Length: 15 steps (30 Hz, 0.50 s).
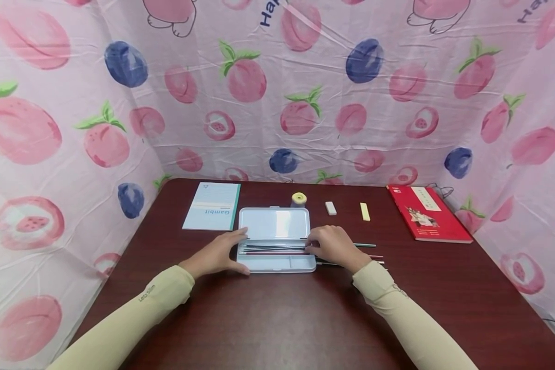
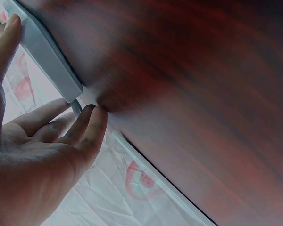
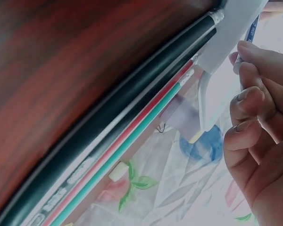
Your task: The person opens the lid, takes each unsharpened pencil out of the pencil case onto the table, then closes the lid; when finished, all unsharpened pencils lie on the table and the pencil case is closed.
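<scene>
A pale blue pencil case (image 1: 277,264) lies on the table with its lid (image 1: 263,223) raised. Several dark pencils and a reddish one lie in its rear compartment. My left hand (image 1: 217,253) holds the case's left end, thumb at the front wall and fingers by the lid; the left wrist view shows that hand (image 2: 47,141) and the case's side (image 2: 49,56). Over the right end, my right hand (image 1: 333,245) pinches the end of a dark pencil (image 3: 251,31) between thumb and index finger. More pencils, including a green one (image 1: 365,245), lie right of the case, partly hidden by that hand.
Behind the case stands a small yellow-topped container (image 1: 298,199). A white eraser (image 1: 330,208) and a yellow block (image 1: 365,211) lie farther right. A notebook (image 1: 213,206) is at back left, a red book (image 1: 430,213) at back right. Patterned curtain (image 1: 259,128) surrounds the table.
</scene>
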Each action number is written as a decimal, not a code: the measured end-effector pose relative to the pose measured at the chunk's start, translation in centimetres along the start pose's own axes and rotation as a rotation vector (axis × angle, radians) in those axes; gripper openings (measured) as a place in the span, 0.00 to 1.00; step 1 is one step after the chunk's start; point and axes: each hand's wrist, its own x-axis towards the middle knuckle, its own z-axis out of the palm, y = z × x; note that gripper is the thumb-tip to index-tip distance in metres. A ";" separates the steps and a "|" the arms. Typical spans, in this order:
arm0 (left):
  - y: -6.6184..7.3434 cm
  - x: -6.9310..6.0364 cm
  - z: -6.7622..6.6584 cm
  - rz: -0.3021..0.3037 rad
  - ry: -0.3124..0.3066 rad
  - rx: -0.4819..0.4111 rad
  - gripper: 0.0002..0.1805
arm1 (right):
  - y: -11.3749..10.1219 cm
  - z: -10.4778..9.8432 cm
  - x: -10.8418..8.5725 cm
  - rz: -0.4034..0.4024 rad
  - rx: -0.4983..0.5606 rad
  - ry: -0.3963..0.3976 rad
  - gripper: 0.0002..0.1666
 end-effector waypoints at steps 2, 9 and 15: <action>0.0 0.0 0.0 0.001 0.000 0.000 0.58 | 0.2 0.0 -0.3 -0.006 -0.003 0.013 0.04; 0.1 -0.1 0.0 0.003 0.001 0.004 0.58 | 0.4 -0.5 -1.2 -0.008 0.016 0.038 0.04; 0.0 0.0 0.0 0.001 0.002 0.004 0.58 | 0.7 -0.9 -2.2 0.014 0.016 0.042 0.05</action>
